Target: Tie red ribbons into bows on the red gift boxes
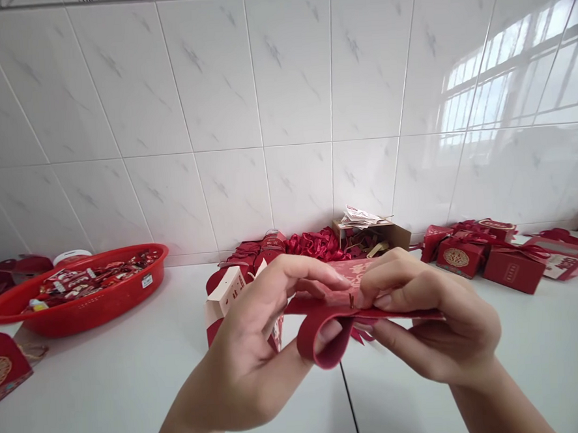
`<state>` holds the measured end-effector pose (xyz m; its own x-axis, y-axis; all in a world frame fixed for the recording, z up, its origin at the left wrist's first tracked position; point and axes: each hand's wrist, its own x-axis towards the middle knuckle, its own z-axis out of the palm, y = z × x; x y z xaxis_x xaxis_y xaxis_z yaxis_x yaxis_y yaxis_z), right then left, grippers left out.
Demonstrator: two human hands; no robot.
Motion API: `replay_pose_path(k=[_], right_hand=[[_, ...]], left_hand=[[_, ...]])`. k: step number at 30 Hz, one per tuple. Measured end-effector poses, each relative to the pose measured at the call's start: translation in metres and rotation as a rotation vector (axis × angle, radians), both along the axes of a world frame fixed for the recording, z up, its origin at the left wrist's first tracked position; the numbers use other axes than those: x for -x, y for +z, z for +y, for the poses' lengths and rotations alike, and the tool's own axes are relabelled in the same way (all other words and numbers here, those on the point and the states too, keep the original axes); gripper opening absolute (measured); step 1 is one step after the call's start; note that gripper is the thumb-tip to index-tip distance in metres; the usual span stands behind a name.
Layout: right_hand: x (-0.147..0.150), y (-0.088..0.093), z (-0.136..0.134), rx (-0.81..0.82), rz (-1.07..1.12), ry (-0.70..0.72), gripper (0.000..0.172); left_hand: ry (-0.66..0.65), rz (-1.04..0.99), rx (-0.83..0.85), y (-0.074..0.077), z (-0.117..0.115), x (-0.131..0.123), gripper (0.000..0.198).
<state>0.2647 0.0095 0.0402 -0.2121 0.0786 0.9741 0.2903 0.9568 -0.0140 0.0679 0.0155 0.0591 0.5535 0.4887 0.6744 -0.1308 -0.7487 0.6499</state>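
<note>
Both my hands meet over the white counter, pinching a red gift box (345,290) with a red ribbon (320,332). My left hand (258,349) is closed on the ribbon loop, its thumb inside the loop. My right hand (432,319) pinches the ribbon and the box's top edge from the right. The box's white inner flap (228,292) sticks out to the left, behind my left hand. Most of the box is hidden by my fingers.
A red oval basket (79,308) with wrapped sweets sits at the left. Folded red boxes (487,253) stand at the right, a small cardboard box (392,233) and red ribbons (317,244) by the tiled wall. Another red box (2,368) lies at the far left edge.
</note>
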Motion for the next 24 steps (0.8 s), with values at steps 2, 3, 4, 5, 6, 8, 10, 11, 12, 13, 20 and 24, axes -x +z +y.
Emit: replay_pose_path(k=[2, 3, 4, 5, 6, 8, 10, 11, 12, 13, 20, 24], right_hand=[[0.0, 0.0, 0.0, -0.001, -0.003, 0.004, 0.021], [0.0, 0.0, 0.0, -0.001, -0.003, 0.007, 0.022], [0.0, 0.0, 0.0, -0.003, -0.004, 0.009, 0.022], [0.0, 0.001, 0.0, -0.006, -0.004, 0.01, 0.022], [0.0, 0.001, 0.0, -0.008, -0.006, 0.009, 0.022], [-0.001, 0.001, -0.001, -0.014, -0.007, -0.001, 0.023], [-0.002, 0.0, -0.001, -0.02, -0.002, -0.025, 0.024], [-0.002, 0.0, -0.001, -0.023, 0.004, -0.038, 0.024], [-0.003, -0.001, -0.001, -0.024, 0.011, -0.047, 0.025], [-0.002, -0.002, 0.0, -0.022, 0.021, -0.049, 0.026], [0.005, -0.007, 0.01, 0.059, 0.117, -0.009, 0.027], [0.006, -0.008, 0.011, 0.122, 0.102, 0.03, 0.027]], left_hand=[[0.007, 0.019, -0.008, 0.0, 0.0, 0.0, 0.028], [0.009, 0.023, -0.01, 0.0, 0.0, -0.001, 0.028], [0.009, 0.023, -0.009, 0.0, 0.0, -0.001, 0.027], [0.008, 0.018, -0.006, 0.0, 0.0, -0.001, 0.027], [0.006, 0.011, -0.003, 0.0, 0.0, -0.001, 0.027], [-0.014, -0.016, 0.007, 0.0, 0.0, -0.002, 0.028], [-0.053, -0.057, 0.022, 0.0, 0.0, -0.002, 0.027], [-0.069, -0.077, 0.031, -0.001, 0.001, -0.002, 0.026], [-0.081, -0.094, 0.043, -0.001, 0.002, -0.001, 0.026], [-0.087, -0.104, 0.055, -0.002, 0.003, -0.001, 0.027], [0.071, -0.167, 0.032, -0.005, 0.011, -0.009, 0.029], [0.114, -0.207, 0.021, -0.006, 0.012, -0.014, 0.023]])
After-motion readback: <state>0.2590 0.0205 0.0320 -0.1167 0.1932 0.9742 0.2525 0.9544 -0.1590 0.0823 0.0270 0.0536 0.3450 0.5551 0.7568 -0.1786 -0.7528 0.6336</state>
